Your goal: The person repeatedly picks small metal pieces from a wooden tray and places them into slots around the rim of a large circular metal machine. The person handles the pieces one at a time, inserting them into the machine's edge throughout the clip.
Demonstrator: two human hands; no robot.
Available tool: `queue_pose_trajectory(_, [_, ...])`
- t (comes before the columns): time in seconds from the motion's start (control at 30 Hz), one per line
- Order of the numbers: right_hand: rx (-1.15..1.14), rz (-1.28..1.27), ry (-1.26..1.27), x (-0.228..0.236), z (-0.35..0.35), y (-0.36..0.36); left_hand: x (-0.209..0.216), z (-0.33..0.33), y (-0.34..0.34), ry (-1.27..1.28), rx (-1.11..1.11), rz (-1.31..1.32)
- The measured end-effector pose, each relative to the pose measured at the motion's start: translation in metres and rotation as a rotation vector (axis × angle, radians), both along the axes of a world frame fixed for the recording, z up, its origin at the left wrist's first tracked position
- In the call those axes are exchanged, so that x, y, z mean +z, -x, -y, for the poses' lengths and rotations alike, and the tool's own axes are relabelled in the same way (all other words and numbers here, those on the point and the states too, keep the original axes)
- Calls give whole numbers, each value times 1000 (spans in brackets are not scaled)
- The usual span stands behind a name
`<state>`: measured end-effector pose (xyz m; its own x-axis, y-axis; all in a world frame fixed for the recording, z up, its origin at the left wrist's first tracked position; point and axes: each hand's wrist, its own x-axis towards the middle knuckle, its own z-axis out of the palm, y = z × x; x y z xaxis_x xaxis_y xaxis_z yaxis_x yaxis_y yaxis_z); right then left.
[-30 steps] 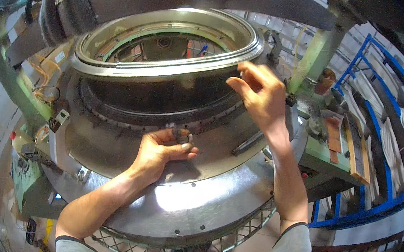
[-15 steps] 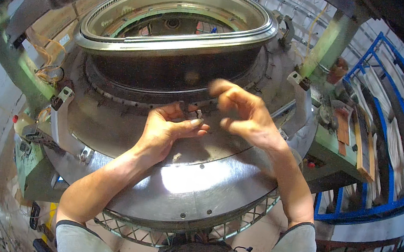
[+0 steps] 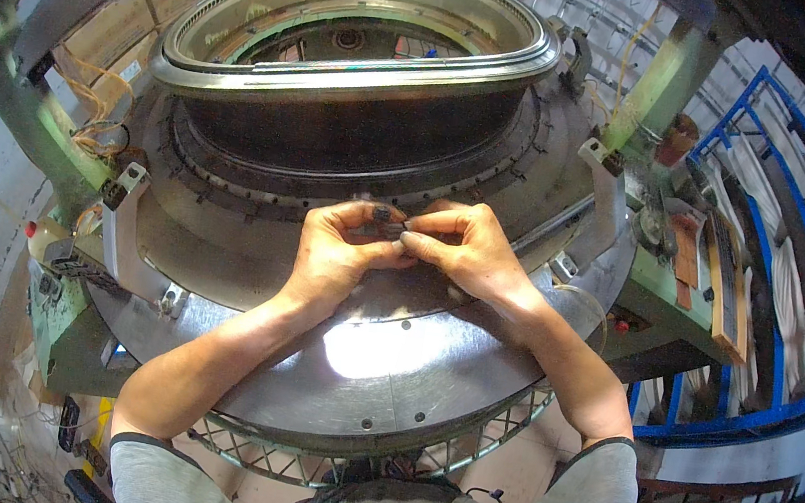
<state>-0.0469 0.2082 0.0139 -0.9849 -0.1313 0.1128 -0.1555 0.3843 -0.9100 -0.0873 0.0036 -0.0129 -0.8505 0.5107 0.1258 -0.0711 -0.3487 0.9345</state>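
Observation:
My left hand (image 3: 337, 249) and my right hand (image 3: 472, 255) meet above the near part of the round metal machine bed (image 3: 221, 259). Between their fingertips sits a small metal piece (image 3: 395, 234), mostly covered, so its kind does not show. Left thumb and forefinger pinch it from one side; the right thumb and forefinger close on its other side. A small dark block or band (image 3: 382, 214) shows at my left forefinger; I cannot tell whether it is worn or held. Just beyond the hands rises a dark cylinder (image 3: 336, 138) topped by a shiny metal ring (image 3: 363, 84).
White-grey brackets (image 3: 122, 217) (image 3: 611, 192) stand at both sides of the bed. Green machine posts (image 3: 40, 132) (image 3: 659, 87) rise left and right. A blue rack (image 3: 779, 298) with white cloth stands at the right. Loose yellow wires (image 3: 97, 119) hang by the left post.
My right hand has come down and left to meet the left hand, its fingers closing at the small metal piece. My left hand has stayed almost in place.

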Motion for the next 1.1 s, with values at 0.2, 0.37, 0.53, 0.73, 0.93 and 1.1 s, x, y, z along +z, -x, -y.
queue_pose_trajectory(0.2, [0,-53,72,-3,2,-2,0,-2,-2,-25,11,-2])
queue_pose_trajectory(0.37, [-55,-160,-6,-6,5,2,2,-1,-2,14,22,20])
queue_pose_trajectory(0.53, [-95,-99,130,-6,5,-1,0,-3,-3,9,47,32])
queue_pose_trajectory(0.73, [-113,-98,122,-7,9,0,-2,-3,0,-10,44,21])
queue_pose_trajectory(0.93, [-147,-110,143,-9,11,-1,0,-3,-2,4,31,28])
queue_pose_trajectory(1.1, [-140,-20,291,-9,10,0,4,-4,-2,-32,31,72])
